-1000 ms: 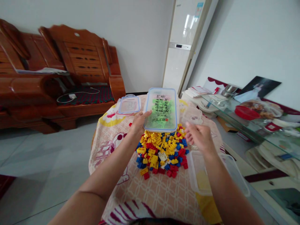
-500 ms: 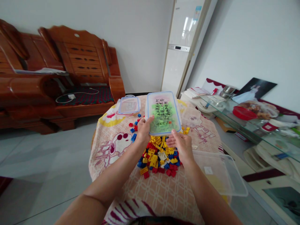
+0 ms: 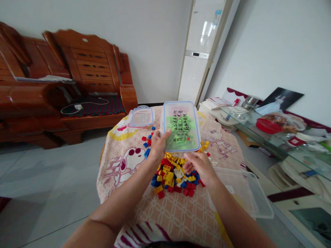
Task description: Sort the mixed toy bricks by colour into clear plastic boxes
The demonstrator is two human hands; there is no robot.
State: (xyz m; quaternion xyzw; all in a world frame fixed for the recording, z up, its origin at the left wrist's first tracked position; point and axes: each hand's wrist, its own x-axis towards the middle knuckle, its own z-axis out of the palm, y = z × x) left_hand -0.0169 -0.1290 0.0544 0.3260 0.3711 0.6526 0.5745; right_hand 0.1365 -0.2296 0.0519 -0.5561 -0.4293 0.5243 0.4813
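My left hand (image 3: 158, 143) grips the left side of a clear plastic storage box (image 3: 182, 125), its thumb on top of the blue-rimmed lid. Bright green pieces show through that lid, which bears black handwritten characters. At the box's near right corner is my right hand (image 3: 199, 167), fingers curled in and thumb tip by the near edge. Whether it pinches the edge is hidden. Below both hands lies a heap of toy building bricks (image 3: 169, 177) in red, yellow, blue and white. A few blue bricks (image 3: 147, 152) lie left of my left wrist.
Patterned cloth (image 3: 165, 213) covers the round table. A smaller lidded box (image 3: 142, 117) stands at the back left. To the right are a clear tub (image 3: 210, 129) and a large clear bin (image 3: 248, 193). Beyond stands a cluttered glass shelf (image 3: 271, 141); a wooden bench (image 3: 90, 72) is at left.
The fingers of my right hand have curled in from a stretched position. The storage box's near edge has dropped slightly, and the green pieces inside have shifted. My left hand keeps its hold.
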